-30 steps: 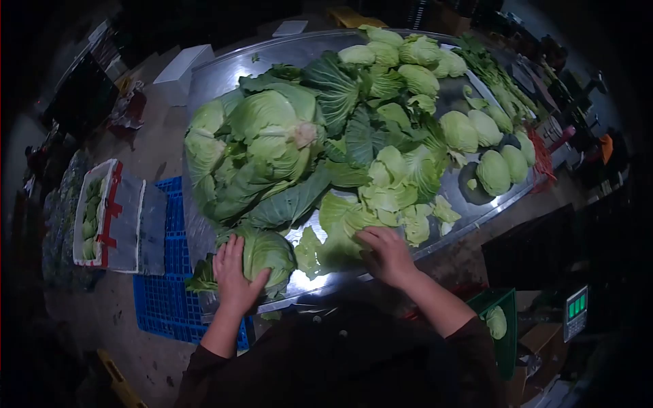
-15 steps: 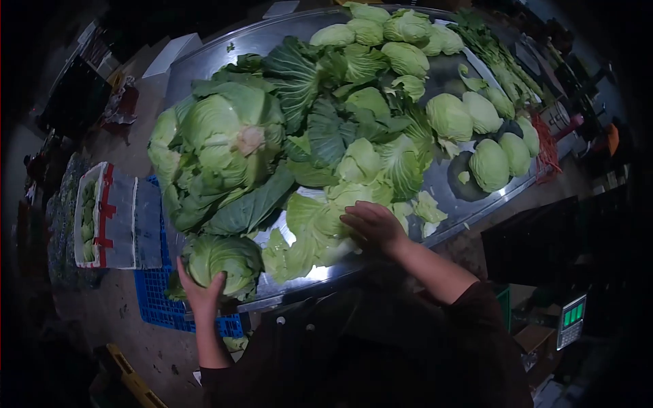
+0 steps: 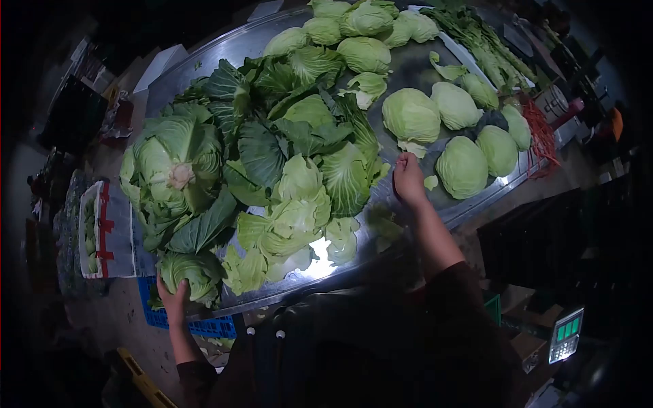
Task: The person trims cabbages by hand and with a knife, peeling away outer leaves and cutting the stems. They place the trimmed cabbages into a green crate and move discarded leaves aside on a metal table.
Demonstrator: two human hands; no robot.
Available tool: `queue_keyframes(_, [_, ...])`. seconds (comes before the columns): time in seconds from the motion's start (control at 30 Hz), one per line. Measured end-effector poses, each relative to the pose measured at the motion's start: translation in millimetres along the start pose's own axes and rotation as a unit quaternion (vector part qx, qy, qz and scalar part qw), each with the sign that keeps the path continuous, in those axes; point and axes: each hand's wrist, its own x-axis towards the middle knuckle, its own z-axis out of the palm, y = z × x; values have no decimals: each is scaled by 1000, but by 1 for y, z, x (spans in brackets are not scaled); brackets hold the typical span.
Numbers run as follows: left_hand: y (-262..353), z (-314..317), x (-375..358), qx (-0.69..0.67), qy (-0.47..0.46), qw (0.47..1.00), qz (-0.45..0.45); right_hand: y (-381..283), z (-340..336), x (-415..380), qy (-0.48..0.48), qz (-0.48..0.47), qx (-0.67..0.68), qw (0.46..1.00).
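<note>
At the lower left, my left hand point(image 3: 175, 299) is wrapped round the lower side of a green cabbage point(image 3: 194, 270) at the metal table's edge. My right hand point(image 3: 409, 180) has its fingers curled together just below a small torn leaf point(image 3: 413, 148), beside a pale trimmed cabbage point(image 3: 411, 115). What its fingertips pinch, if anything, is too small to tell. Between the hands lie loose pale leaves point(image 3: 292, 221) and dark outer leaves point(image 3: 262, 153). A large leafy cabbage point(image 3: 178, 175) rests stem up on the left.
More pale cabbages point(image 3: 462, 168) sit at the right and along the back of the metal table point(image 3: 272, 297). Leafy greens point(image 3: 476, 47) and red strings point(image 3: 541, 143) are on its right side. Below left is a blue crate point(image 3: 211, 328); a lit scale display point(image 3: 566, 333) stands lower right.
The view has shifted, with the table's contents now farther left. My right hand has moved from the loose leaves to the pale cabbages, its fingers now curled. My left hand stays on its cabbage.
</note>
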Motion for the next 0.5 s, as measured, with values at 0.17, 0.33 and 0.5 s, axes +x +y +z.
queue_keyframes(0.17, [45,20,-33,-25,24,993,-109,-56,22,15,-159,-40,-228,960])
queue_keyframes(0.33, [24,27,-58,-30,78,988,-133,-53,38,35,-250,-167,-276,913])
queue_keyframes(0.5, [17,-1,-39,-41,-27,978,-203,-66,-8,23,-247,-62,-261,931])
